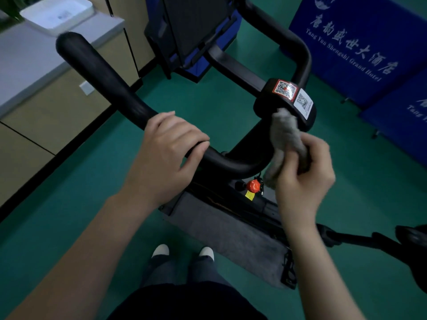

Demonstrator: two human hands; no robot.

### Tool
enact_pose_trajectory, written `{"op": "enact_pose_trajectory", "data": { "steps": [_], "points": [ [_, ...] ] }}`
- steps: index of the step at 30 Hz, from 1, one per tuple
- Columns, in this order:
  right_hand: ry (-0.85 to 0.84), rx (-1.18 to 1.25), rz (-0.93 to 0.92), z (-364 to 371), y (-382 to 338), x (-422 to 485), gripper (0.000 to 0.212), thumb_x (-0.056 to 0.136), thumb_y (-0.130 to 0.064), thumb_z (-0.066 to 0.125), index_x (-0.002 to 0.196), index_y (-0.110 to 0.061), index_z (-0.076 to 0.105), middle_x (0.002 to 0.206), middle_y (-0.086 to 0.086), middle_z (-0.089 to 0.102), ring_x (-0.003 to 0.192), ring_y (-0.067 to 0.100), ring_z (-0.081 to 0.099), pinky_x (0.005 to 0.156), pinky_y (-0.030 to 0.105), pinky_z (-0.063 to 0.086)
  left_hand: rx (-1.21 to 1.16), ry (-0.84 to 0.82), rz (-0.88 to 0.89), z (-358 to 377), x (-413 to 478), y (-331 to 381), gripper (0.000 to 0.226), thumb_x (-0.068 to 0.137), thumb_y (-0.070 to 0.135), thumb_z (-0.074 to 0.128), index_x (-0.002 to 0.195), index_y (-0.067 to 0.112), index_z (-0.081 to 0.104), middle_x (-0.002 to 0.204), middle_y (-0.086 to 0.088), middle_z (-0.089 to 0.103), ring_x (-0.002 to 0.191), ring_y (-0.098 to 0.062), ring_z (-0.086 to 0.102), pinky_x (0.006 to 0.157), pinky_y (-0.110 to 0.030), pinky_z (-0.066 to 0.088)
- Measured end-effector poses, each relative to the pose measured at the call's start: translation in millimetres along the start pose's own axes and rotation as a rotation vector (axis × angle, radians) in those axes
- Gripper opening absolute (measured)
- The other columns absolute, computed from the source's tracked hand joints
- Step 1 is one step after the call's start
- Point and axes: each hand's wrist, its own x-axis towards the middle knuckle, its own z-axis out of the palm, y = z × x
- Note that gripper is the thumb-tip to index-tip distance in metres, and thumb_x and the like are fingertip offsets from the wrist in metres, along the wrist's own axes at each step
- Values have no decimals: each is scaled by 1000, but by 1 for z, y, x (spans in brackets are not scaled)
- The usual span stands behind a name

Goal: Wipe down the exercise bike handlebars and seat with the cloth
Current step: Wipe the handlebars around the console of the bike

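The black handlebars (101, 75) of the exercise bike curve from upper left, across the centre, round to the upper right. My left hand (168, 146) is closed around the left bar near its bend. My right hand (305, 179) grips a bunched grey cloth (285, 135), whose top end touches the lower edge of the black centre pad (275, 98) bearing two QR-code stickers. A dark rounded shape at the right edge (413, 236) may be the seat; only part of it shows.
A red knob (253, 185) sits on the bike frame below the bars. A grey counter (30, 61) with a white tray (57, 15) stands at left. Blue hotel banners (355, 42) stand at right. The floor (69, 192) is green; my shoes (182, 251) are close to the bike.
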Motion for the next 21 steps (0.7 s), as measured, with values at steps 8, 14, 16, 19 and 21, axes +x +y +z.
{"op": "enact_pose_trajectory", "data": {
  "steps": [8, 14, 16, 19, 21],
  "points": [
    [319, 325, 398, 45, -14, -69, 18, 88, 1, 55, 102, -8, 50, 97, 7, 51, 91, 13, 50, 84, 21, 41, 26, 5, 39, 1, -1, -3, 27, 97, 23, 46, 95, 10, 70, 94, 1, 68, 95, -23, 60, 107, -31, 22],
    [421, 574, 643, 62, -44, -99, 20, 87, -7, 60, 101, -18, 53, 95, -10, 59, 92, 5, 59, 83, 16, 47, 50, 20, 83, 4, -1, -8, 26, 98, 22, 46, 96, 10, 69, 94, 1, 67, 95, -24, 60, 104, -35, 27],
    [495, 597, 677, 61, -43, -97, 21, 87, -5, 59, 101, -20, 53, 99, -3, 59, 96, 10, 60, 87, 21, 48, 51, 27, 93, 4, -1, -10, 24, 98, 22, 47, 95, 11, 69, 94, 1, 67, 94, -23, 60, 103, -34, 27],
    [573, 601, 658, 67, -44, -95, 25, 89, 6, 56, 101, -16, 52, 101, 1, 57, 99, 15, 58, 89, 24, 48, 48, 34, 105, 4, -1, -11, 23, 98, 21, 48, 94, 11, 69, 93, 1, 67, 94, -23, 59, 102, -33, 27],
    [582, 601, 633, 79, -55, -100, 27, 88, 10, 55, 100, -13, 50, 98, -1, 56, 95, 10, 57, 86, 19, 47, 43, 31, 114, 4, -1, -11, 23, 98, 22, 47, 94, 12, 68, 93, 2, 67, 93, -23, 59, 101, -33, 27]
  ]
}}
